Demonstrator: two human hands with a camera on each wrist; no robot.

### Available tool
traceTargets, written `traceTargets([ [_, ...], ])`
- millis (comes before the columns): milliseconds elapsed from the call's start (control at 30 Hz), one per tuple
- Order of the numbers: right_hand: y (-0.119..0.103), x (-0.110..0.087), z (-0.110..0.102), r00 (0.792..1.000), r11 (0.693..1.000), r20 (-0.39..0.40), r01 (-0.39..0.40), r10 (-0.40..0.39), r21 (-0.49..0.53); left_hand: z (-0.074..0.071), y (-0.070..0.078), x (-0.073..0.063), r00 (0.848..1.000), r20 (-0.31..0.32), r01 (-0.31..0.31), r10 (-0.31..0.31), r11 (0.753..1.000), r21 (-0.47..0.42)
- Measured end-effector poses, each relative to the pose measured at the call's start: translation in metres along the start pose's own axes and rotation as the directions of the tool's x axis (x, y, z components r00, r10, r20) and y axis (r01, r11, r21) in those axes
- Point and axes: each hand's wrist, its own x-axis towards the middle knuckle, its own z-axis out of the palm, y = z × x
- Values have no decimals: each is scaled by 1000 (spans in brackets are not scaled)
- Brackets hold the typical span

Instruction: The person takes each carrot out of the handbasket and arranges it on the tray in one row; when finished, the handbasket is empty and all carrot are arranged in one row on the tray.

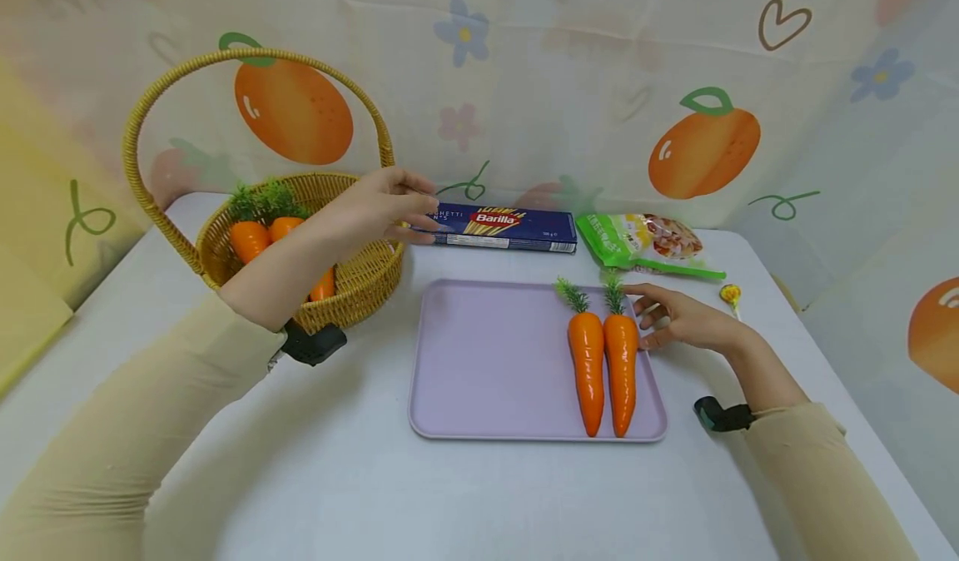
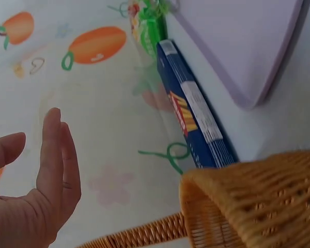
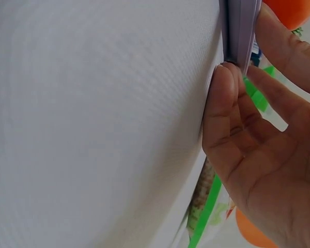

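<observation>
Carrots [image 1: 621,365] paired on lavender tray [image 1: 487,361]; right hand [image 1: 678,320], fingers clamped on tray edge, likely steadying; left hand [image 1: 390,207] empty, fingers apart, near wicker basket [image 1: 375,289].

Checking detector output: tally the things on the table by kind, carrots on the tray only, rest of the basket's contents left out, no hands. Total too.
Lavender tray: 1
Carrots on the tray: 2
Wicker basket: 1
Blue spaghetti box: 1
Green-edged bag: 1
Lollipop: 1
Total: 7
</observation>
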Motion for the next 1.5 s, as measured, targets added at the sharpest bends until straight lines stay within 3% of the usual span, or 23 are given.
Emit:
traceTargets([
  [267,2,1,0,1000,1000,-2,1,-1,2,-27,-1,0,998,-54,33,-30,998,60],
  [633,0,1,1,1000,999,4,-1,1,41,-57,-5,8,989,-130,64,-69,997,-37],
  [800,0,0,1,1000,999,0,5,-5,33,-73,-12,10,982,-173,65,-70,997,-30],
  [1000,2,0,0,1000,1000,-5,-4,4,14,-97,-26,10,974,-195,103,-114,992,-68],
  [1233,3,1,0,1000,1000,0,-4,4,21,-120,-37,9,942,-259,176,-214,971,-162],
  [1500,3,1,-1,1000,1000,0,1,-1,22,-133,-45,7,901,-303,262,-311,946,-192],
])
